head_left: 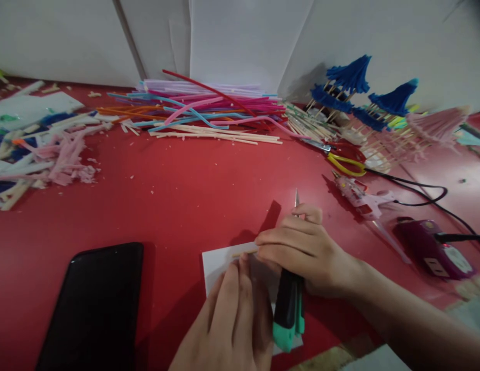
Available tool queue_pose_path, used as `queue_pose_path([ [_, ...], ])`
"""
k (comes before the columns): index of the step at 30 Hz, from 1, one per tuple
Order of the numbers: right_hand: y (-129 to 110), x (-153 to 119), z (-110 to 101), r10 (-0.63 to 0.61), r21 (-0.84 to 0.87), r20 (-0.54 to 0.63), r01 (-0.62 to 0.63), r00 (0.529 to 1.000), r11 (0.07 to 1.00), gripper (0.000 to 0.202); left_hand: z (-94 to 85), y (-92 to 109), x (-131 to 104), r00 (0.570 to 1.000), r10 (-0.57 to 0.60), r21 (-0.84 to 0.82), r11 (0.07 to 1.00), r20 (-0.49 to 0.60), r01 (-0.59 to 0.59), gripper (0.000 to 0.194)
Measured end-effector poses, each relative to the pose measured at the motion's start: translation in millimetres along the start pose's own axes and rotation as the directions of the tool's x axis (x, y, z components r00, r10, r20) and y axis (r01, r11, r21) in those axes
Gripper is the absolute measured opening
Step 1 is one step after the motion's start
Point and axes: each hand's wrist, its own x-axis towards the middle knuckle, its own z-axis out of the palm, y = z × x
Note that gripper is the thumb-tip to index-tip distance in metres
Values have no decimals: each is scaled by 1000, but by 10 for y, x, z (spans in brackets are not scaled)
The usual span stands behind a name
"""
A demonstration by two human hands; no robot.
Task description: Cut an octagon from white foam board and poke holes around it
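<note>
A short, thin wooden stick [242, 253] lies across a piece of white card [216, 265] on the red table. The fingertips of my left hand [232, 314] press together at the stick, with the palm low over the card. My right hand [301, 245] is closed around a black and green utility knife [286, 309]. The knife's blade points away from me past the fingers, and its handle end is toward me over the card. My right fingertips meet the stick's right end, which they hide.
A black phone [95, 304] lies at left. Pipe cleaners [209, 103] and wooden sticks are piled behind, with pink and blue scraps [65, 154] at far left. Yellow-handled scissors [346, 165], a glue gun [363, 198], a purple power block [433, 247] and small blue-roofed models [350, 77] occupy the right.
</note>
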Motion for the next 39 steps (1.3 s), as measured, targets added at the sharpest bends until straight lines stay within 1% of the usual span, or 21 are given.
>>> queue_pose_path([
  [2, -5, 22, 22, -42, 22, -2, 42, 999, 999, 16, 34, -12, -11, 999, 29, -7, 1000, -33, -29, 33],
  [4, -8, 44, 37, -56, 34, -14, 56, 998, 998, 19, 53, -20, -22, 998, 38, -10, 999, -53, -38, 34],
  [8, -17, 66, 47, -46, 51, -27, 47, 999, 998, 24, 35, -18, -26, 1000, 8, -18, 1000, -28, -8, 36],
  [10, -20, 61, 53, -39, 61, -35, 41, 999, 997, 22, 26, -14, -23, 1000, 3, -18, 1000, -14, -3, 38],
  [14, -14, 46, 78, -24, 92, -57, 30, 998, 995, 15, 51, -15, -21, 998, 16, -23, 1000, -53, -17, 39],
  [17, -9, 44, 96, -22, 111, -63, 29, 998, 993, 14, 77, -15, -23, 997, -2, -29, 1000, -79, 0, 37],
  [20, -8, 48, 99, -22, 120, -65, 30, 998, 992, 13, 89, -15, -28, 995, -12, -43, 999, -99, 8, 36],
  [24, -9, 56, 90, -21, 122, -54, 27, 998, 992, 13, 95, -15, -33, 997, 10, -48, 999, -82, -14, 36],
  [29, -10, 63, 82, -21, 120, -62, 28, 998, 992, 14, 105, -6, -35, 995, -20, -55, 998, -101, 15, 36],
  [34, -8, 61, 75, -30, 115, -58, 37, 998, 993, 18, 114, 1, -33, 996, -8, -43, 999, -93, 4, 36],
  [39, -3, 67, 79, -26, 117, -60, 33, 998, 993, 19, 106, 0, -25, 993, -36, -46, 998, -109, 32, 37],
])
